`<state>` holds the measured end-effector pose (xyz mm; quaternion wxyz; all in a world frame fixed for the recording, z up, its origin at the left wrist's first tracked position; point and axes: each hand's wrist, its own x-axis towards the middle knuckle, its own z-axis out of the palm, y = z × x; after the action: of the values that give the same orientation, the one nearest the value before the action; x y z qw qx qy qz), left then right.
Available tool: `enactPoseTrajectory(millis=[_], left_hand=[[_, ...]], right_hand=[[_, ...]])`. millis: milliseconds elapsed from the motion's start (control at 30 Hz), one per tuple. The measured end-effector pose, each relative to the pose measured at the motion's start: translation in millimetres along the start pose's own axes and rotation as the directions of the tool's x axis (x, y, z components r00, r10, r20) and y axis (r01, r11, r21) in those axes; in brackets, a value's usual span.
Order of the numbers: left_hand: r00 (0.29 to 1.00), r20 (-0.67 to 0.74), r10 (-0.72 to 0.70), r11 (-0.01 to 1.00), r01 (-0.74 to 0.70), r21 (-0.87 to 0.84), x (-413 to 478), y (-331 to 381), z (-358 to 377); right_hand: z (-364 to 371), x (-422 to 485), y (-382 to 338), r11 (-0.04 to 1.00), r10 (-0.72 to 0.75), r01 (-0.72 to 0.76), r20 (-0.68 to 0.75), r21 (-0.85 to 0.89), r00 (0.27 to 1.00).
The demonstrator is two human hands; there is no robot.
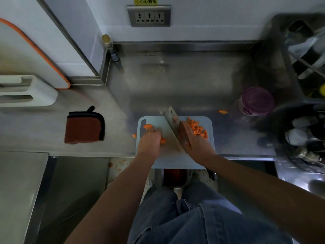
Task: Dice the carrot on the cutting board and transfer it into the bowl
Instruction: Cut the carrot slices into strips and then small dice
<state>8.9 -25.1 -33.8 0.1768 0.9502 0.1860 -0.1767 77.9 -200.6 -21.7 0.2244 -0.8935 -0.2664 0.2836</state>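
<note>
A: Entry one, carrot?

B: Uncut carrot pieces (147, 126) lie on the left half of the cutting board (210, 138). The left hand (149, 142) curls its fingers over them. A diced heap (197, 129) sits at the far right.

A: Entry two, cleaver?

B: The cleaver (171, 118) slants across mid-board, and the right hand (195, 140) is wrapped round its handle.

A: Sundries?

B: One carrot scrap (223, 112) on the counter, near a purple-lidded jar (256, 101). A folded cloth (84, 127), well left of the board.

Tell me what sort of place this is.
Most likely a working kitchen, perhaps commercial: a stainless steel counter, a pale blue plastic cutting board holding diced orange carrot, and a broad steel cleaver.
</note>
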Motion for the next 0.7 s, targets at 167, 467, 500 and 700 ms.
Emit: enactPoseTrajectory(millis=[167,467,500,700], left_hand=[[0.993,-0.039,-0.111,0.991,0.108,-0.074,0,17,2],[0.948,-0.084,-0.306,0.925,0.275,-0.263,-7,48,15],[0.94,-0.068,-0.334,0.899,0.296,-0.322,-7,49,17],[0.891,0.034,-0.453,0.756,0.404,-0.515,-13,47,19]], right_hand=[[-3,-11,2,0.999,0.035,-0.034,-0.016,0.034,0.999],[-2,-32,4,0.998,0.038,-0.036,0.033,-0.051,0.999],[-1,-33,4,0.998,0.043,-0.042,0.028,-0.051,0.999],[7,-37,0,0.995,0.033,-0.029,0.05,-0.092,0.998]])
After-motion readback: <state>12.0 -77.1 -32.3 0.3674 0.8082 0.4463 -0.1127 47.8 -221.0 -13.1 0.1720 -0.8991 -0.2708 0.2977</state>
